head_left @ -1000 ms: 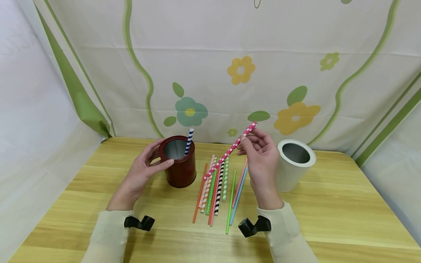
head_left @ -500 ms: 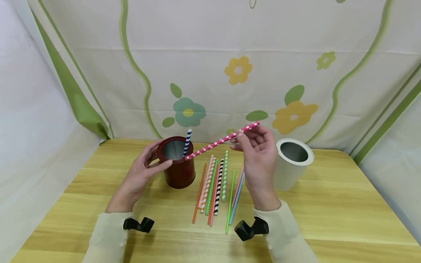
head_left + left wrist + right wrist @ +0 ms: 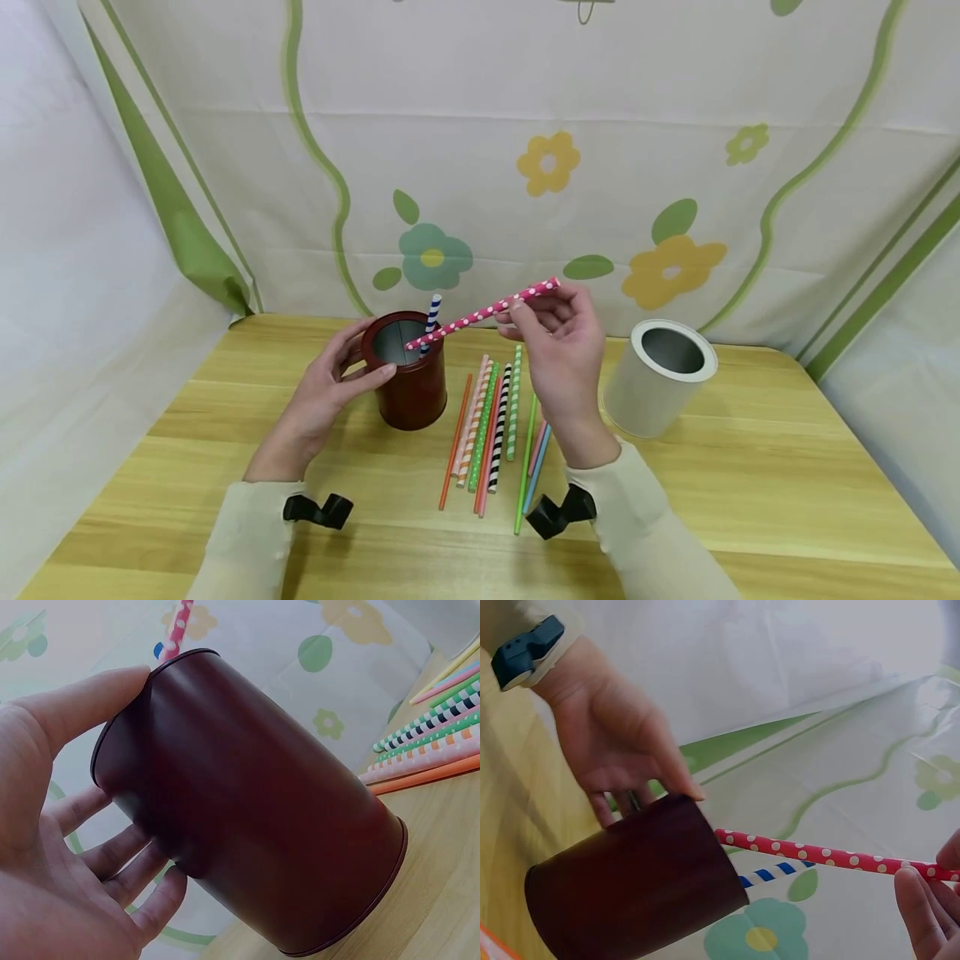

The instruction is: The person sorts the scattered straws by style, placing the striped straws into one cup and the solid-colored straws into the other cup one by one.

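Observation:
My left hand (image 3: 318, 404) holds a dark red can (image 3: 414, 398) upright on the table, thumb on its near rim and fingers round its left side. A blue-and-white striped straw (image 3: 434, 308) leans inside the can, its lower part hidden. Between thumb and fingers, my right hand (image 3: 566, 367) pinches a pink straw with white dots (image 3: 480, 316) near its upper end. The dotted straw slants down to the left, and its lower tip is over the can's mouth. In the right wrist view, the dotted straw (image 3: 817, 853) passes close to the striped one (image 3: 780, 873).
Several paper straws (image 3: 480, 433) in orange, pink, green and black stripes lie side by side between the hands. Green, pink and blue straws (image 3: 536, 475) lie partly under the right hand. A white can (image 3: 648, 392) stands at the right. A flowered cloth (image 3: 480, 183) hangs behind the table.
My right hand has moved left with the dotted straw, whose lower end went from above the loose straws to over the red can's mouth. The left hand stays on the can.

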{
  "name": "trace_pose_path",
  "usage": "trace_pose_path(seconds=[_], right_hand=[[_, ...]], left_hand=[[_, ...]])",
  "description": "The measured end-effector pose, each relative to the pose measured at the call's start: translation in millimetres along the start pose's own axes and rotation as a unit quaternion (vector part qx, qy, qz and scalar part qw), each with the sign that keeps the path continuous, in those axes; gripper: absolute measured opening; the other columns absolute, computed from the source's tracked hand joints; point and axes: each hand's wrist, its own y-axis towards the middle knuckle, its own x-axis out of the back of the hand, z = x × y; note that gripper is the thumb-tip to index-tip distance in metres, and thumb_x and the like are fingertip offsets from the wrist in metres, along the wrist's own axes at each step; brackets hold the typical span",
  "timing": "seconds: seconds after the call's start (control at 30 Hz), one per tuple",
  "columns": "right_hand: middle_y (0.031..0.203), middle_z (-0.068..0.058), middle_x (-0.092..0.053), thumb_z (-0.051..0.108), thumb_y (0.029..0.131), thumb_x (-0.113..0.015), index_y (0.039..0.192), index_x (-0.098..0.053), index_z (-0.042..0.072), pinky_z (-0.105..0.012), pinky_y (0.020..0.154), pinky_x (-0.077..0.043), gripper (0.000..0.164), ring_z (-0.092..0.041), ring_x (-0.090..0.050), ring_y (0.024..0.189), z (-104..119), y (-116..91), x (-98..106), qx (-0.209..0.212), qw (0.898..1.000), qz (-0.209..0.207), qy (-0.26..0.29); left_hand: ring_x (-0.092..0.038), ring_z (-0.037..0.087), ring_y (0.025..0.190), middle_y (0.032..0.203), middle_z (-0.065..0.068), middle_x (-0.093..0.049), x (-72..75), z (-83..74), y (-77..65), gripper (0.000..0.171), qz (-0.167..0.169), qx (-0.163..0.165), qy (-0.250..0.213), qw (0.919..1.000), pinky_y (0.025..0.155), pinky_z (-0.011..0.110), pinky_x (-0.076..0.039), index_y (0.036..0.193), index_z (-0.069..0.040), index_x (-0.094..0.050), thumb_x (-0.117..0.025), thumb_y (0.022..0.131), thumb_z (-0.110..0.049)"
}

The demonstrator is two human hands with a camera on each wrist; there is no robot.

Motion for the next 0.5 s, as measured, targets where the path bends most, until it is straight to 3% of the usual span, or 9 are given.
trace_pose_path(seconds=[0.17,0.37,0.5], right_hand=[[0.105,-0.009,-0.069,-0.004,0.100,-0.069,0.119,-0.058,0.004,-0.034,0.077,-0.067,0.023,-0.026,-0.077,0.089,-5,-3,-5,-0.024,0.999,0.022,-0.033],[0.109,-0.014,-0.069,-0.002,0.101,-0.069,0.119,-0.057,0.001,-0.037,0.079,-0.068,0.021,-0.023,-0.076,0.090,-14,-4,-15,-0.026,0.996,0.061,-0.061],[0.109,-0.017,-0.071,0.001,0.101,-0.070,0.116,-0.059,0.001,-0.036,0.079,-0.068,0.018,-0.030,-0.076,0.092,-20,-6,-21,-0.034,0.992,0.084,-0.084]], left_hand=[[-0.042,0.032,0.151,0.165,0.008,-0.045,-0.3,-0.3,0.2,0.077,0.000,0.001,0.000,1.0000,0.105,0.019,-0.046,0.168,-0.028,-0.035,-0.075,0.103,-0.023],[-0.042,0.028,0.150,0.164,0.007,-0.045,0.0,-0.1,0.2,0.076,-0.002,0.000,0.002,1.0000,0.104,0.017,-0.047,0.167,-0.029,-0.036,-0.075,0.103,-0.023],[-0.042,0.027,0.150,0.164,0.007,-0.045,-0.2,0.1,-0.2,0.076,-0.003,0.001,0.003,1.0000,0.104,0.018,-0.048,0.167,-0.029,-0.036,-0.075,0.103,-0.024]])
